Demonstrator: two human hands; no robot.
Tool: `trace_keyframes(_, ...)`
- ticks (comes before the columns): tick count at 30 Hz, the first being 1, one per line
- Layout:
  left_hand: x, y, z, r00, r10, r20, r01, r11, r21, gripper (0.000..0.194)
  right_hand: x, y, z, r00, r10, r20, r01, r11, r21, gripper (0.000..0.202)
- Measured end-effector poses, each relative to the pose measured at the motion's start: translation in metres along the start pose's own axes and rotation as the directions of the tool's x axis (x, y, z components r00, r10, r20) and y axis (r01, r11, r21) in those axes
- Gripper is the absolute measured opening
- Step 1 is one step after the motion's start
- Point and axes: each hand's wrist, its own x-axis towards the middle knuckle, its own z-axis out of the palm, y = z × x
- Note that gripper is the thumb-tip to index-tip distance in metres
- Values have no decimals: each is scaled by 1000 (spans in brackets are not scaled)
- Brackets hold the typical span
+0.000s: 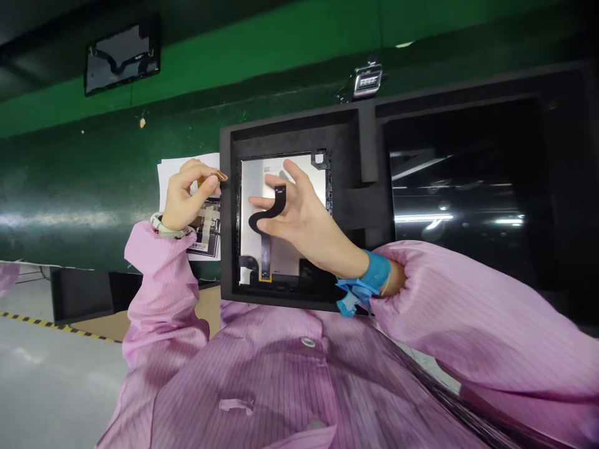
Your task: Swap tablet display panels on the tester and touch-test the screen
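Two hands | left (180,198) pinching amber tab (214,178) | right (299,215) gripping curved black flex cable (270,209)

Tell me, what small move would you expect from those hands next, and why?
Probably the right hand lowers the black flex cable toward the silver panel in the black tray. The cable's free end stands lifted between its fingers while its lower end already sits at the panel's bottom edge. The left hand pinches a small orange piece off to the side.
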Motion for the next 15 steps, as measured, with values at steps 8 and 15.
trace_keyframes(8, 0, 9, 1, 979, 0, 202, 0, 1000, 3, 52, 2, -15, 6, 987, 30, 158, 8, 973, -232, 61)
trace_keyframes(15, -3, 12, 3, 926, -33, 375, 0, 996, 87, 58, 16, -18, 0, 945, -99, 312, 275, 758, -591, 33)
